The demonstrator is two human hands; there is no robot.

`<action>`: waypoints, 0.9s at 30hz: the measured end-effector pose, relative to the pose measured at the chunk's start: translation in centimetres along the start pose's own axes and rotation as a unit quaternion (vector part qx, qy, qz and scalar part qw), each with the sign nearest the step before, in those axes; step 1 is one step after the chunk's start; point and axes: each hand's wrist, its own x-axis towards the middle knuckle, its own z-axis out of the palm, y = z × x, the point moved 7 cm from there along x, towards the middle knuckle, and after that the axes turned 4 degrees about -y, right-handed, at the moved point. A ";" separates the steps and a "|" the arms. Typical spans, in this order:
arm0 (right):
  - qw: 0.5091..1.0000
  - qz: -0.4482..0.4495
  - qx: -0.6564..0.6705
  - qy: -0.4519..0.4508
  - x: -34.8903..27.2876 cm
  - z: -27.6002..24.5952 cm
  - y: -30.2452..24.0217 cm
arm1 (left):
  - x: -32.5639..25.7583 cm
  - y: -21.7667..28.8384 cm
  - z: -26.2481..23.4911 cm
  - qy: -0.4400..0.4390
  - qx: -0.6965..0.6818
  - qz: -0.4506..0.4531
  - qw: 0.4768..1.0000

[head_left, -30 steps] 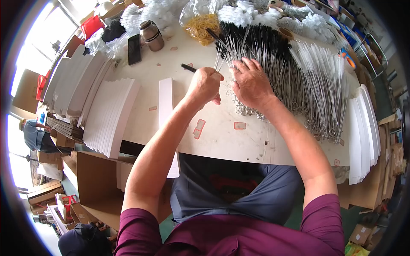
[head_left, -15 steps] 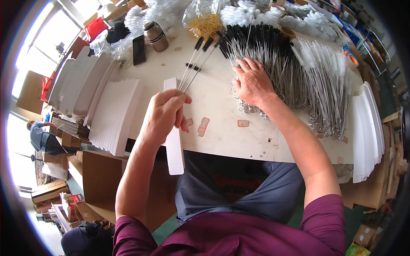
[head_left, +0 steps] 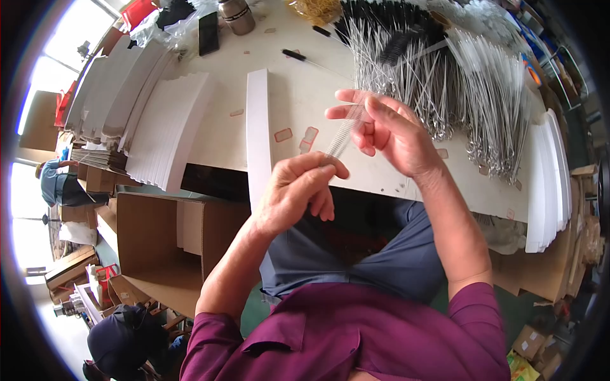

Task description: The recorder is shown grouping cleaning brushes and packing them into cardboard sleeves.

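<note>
The left hand (head_left: pixel 302 190) pinches a brush (head_left: pixel 344 135) that slants up to the right hand (head_left: pixel 393 130), its lower end hidden. The right hand is half-spread; whether it grips, I cannot tell.

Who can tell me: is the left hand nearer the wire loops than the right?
No: the right hand is nearer the wire loops, the left hand being farther left.

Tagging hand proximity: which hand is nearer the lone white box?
Left. Left hand: by the lone white box, at its near end; right hand: farther right, near black brushes.
</note>
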 end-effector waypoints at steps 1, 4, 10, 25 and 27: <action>0.999 -0.004 0.041 0.014 -0.4 -0.1 0.5 | 0.0 -0.4 0.9 -0.024 0.003 -0.004 1.000; 0.995 0.008 0.058 0.084 -1.2 -0.7 0.3 | 0.2 -0.8 2.1 -0.037 -0.027 -0.006 0.999; 0.982 0.060 -0.003 0.179 -1.3 -3.5 -0.2 | 0.1 -2.7 2.7 0.008 -0.046 -0.009 0.999; 0.957 0.041 -0.186 0.218 -11.9 -8.7 1.2 | 15.5 3.4 0.0 0.161 0.471 0.199 0.844; 0.958 0.043 -0.167 0.228 -12.7 -9.2 2.8 | 18.4 4.6 0.7 0.171 0.528 0.218 0.803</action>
